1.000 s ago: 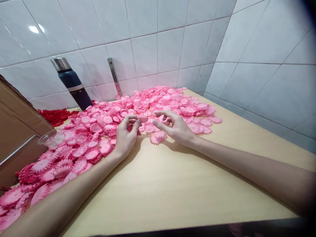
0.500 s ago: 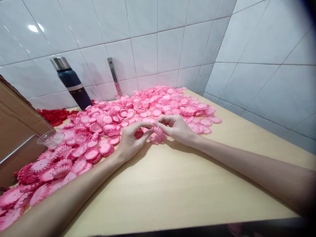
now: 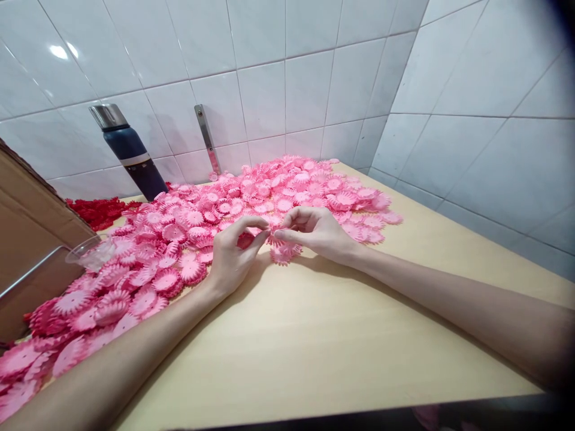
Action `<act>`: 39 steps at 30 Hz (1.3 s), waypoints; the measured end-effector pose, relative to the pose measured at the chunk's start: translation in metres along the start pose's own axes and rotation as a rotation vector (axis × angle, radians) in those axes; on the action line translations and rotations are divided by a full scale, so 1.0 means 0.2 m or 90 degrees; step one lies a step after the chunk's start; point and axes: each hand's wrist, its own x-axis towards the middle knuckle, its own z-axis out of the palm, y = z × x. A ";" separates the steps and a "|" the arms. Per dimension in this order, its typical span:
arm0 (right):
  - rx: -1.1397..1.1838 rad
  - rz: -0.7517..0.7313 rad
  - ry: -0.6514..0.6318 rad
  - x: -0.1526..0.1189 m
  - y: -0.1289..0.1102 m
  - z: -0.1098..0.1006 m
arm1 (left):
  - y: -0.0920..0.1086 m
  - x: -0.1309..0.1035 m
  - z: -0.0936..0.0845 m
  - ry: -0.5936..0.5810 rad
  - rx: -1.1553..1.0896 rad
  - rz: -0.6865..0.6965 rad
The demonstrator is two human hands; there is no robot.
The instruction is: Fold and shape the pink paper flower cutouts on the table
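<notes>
My left hand and my right hand meet over the table at the near edge of a pile of pink scalloped flower pieces. Thumb and finger of each hand are pinched together. Between the fingertips a thin pink flower piece shows edge-on, mostly covered by the fingers. Just beneath the hands, a pink flower with a notched rim appears to rest on the wooden tabletop; whether it is joined to the held piece I cannot tell.
A dark blue bottle with a steel cap stands by the tiled wall. Red flower pieces lie left of it. A clear plastic cup sits beside a cardboard box at left. A metal bracket is against the wall.
The right thumb has moved left and down towards the left fingertips. The pink flower that was by the right fingers now sits lower, beneath the hands, and the held piece is edge-on.
</notes>
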 end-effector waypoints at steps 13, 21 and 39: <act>0.077 -0.015 0.028 0.01 0.03 -0.01 | -0.03 0.02 0.01 -0.065 -0.095 -0.175; 0.011 0.006 0.013 0.01 0.03 -0.02 | -0.02 0.02 0.01 -0.060 -0.159 -0.216; 0.011 -0.007 -0.025 0.00 0.02 0.00 | -0.02 0.02 0.00 -0.198 -0.164 -0.190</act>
